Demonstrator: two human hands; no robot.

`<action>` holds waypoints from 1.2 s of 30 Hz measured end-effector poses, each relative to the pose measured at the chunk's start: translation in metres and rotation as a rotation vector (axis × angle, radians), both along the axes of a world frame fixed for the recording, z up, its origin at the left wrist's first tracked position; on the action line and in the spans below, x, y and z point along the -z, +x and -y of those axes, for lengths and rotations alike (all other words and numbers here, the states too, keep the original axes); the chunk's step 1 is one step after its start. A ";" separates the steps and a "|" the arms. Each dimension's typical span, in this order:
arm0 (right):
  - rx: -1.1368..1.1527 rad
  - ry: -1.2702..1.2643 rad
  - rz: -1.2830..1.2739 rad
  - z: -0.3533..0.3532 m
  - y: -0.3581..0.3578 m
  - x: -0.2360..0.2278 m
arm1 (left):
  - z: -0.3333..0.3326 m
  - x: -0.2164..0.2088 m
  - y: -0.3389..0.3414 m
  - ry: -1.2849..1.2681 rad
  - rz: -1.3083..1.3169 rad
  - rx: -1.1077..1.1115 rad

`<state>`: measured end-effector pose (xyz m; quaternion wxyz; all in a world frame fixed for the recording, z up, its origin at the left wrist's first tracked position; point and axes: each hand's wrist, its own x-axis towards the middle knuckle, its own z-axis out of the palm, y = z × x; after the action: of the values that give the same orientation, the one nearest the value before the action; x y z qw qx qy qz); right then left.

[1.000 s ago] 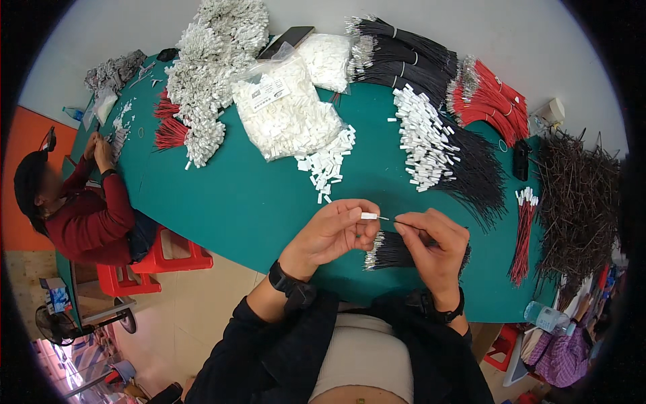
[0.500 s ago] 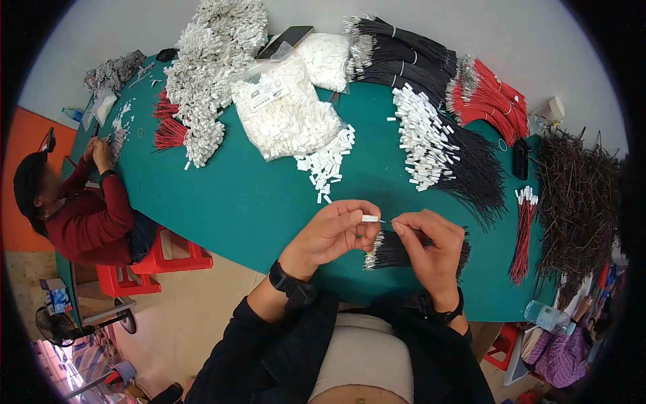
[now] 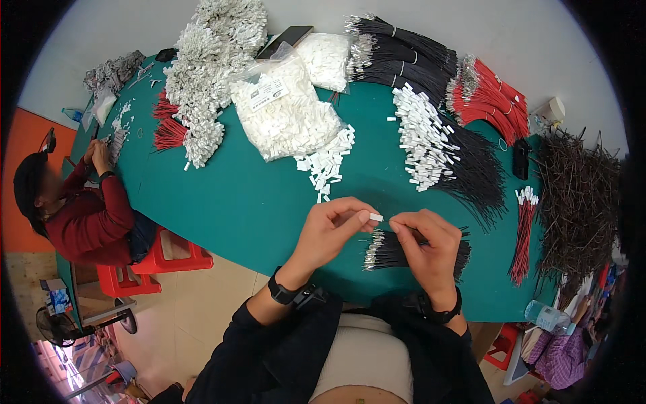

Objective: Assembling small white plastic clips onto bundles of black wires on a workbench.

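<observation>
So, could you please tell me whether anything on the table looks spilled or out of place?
Possibly: loose white connectors lie scattered on the green table, beside the large clear bag. They look spilled because many similar white pieces are packed inside that bag.

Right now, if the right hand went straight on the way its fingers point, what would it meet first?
Most likely the white sleeve pinched in the left hand, just ahead of the right hand's fingertips; this single view leaves their depth unclear.
</observation>
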<state>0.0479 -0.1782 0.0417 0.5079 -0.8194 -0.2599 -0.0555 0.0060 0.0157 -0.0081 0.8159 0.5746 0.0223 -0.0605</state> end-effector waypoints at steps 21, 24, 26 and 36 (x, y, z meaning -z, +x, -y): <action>-0.103 -0.181 0.112 0.011 0.026 -0.004 | -0.011 -0.012 0.003 0.216 -0.040 -0.064; 0.039 -0.479 0.480 0.019 0.071 -0.016 | -0.037 -0.008 0.009 0.611 0.087 -0.314; 0.116 -0.585 0.651 0.016 0.077 -0.019 | -0.052 0.001 0.005 1.089 0.251 -0.327; -0.428 -0.600 0.017 0.015 0.024 0.044 | -0.033 0.023 0.010 1.297 0.320 -0.133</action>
<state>0.0721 -0.1932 -0.0021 0.2432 -0.8584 -0.4342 0.1239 0.0161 0.0482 -0.0315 0.3005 0.9478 -0.0315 0.1015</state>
